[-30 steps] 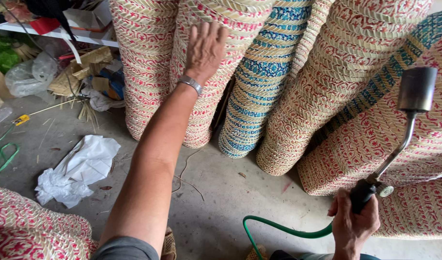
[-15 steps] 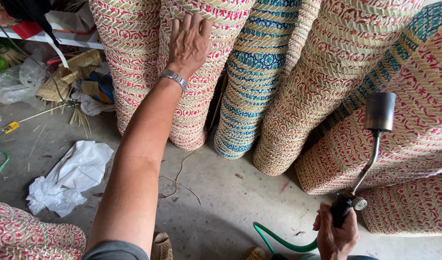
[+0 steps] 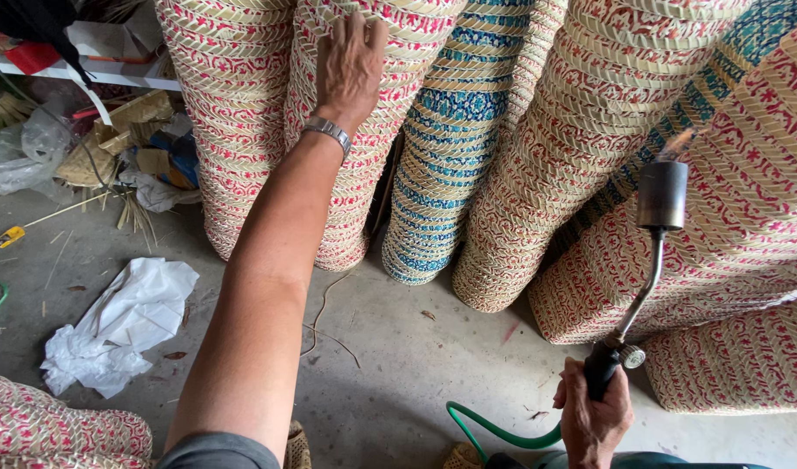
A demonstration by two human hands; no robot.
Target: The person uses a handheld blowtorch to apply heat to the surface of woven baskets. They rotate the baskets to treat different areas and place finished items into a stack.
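My left hand, with a metal watch on its wrist, lies flat against an upright rolled woven mat with a red pattern. My right hand grips the black handle of a gas torch. The torch's dark metal head points up toward the leaning rolled mats on the right, with a small flame at its tip. A green hose runs from the handle down to the floor.
Several rolled mats stand side by side, one of them blue-patterned. White crumpled plastic lies on the concrete floor at left. A cluttered shelf with straw scraps and bags sits at far left. Another mat fills the bottom left corner.
The view has dropped and shifted a little. My left hand stays on the red mat. My right hand has moved the torch left, closer to the leaning mats.
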